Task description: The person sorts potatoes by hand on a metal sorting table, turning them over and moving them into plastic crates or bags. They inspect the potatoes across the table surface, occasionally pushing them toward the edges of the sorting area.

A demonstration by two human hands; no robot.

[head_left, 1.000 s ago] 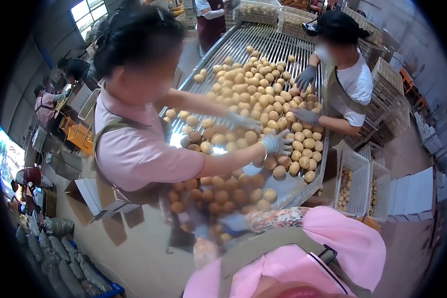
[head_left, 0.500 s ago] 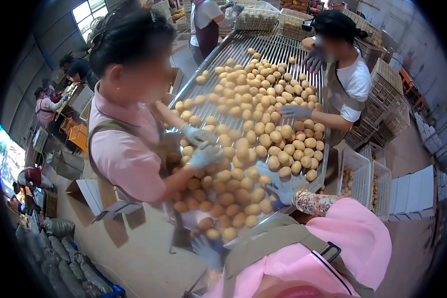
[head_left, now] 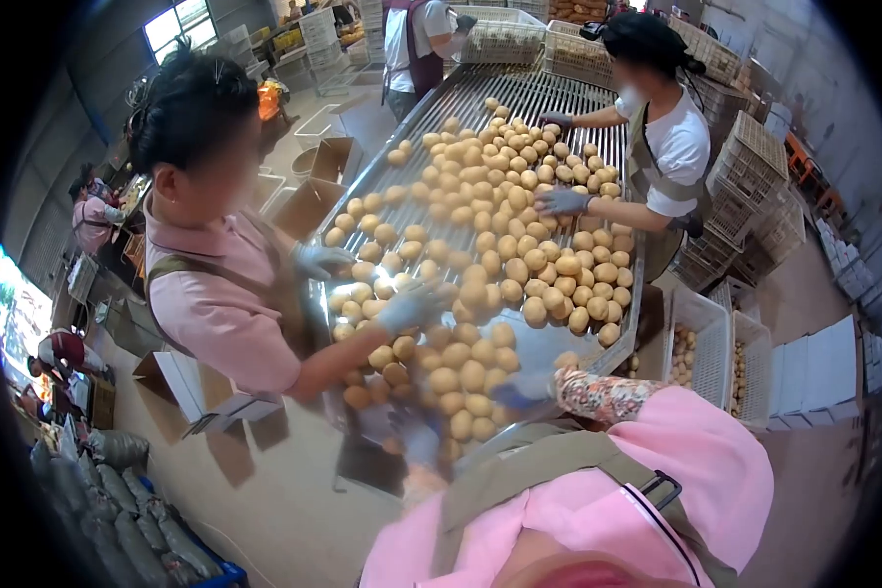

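Note:
Round tan potatoes [head_left: 505,211] cover much of a metal roller table [head_left: 431,116], and a group of them [head_left: 465,377] lies at its near end, just before me. My left hand [head_left: 418,436], in a grey glove, is at the near left edge of this group, fingers stretched out and blurred. At the group's right side is my right hand [head_left: 526,389], gloved in grey-blue with a flowered sleeve [head_left: 608,395]; its blurred fingers reach flat toward the potatoes. Neither hand visibly grips a potato.
A co-worker in pink [head_left: 220,294] stands at the left, both gloved hands over the potatoes. Another co-worker [head_left: 671,147] works from the right side. White crates [head_left: 701,338] holding potatoes stand right of the table. An open carton [head_left: 211,387] sits on the floor at left.
My right hand has moved left along the near end, and my left hand has moved up to the potatoes. The near potatoes have shifted, baring metal behind them. The left co-worker leans back.

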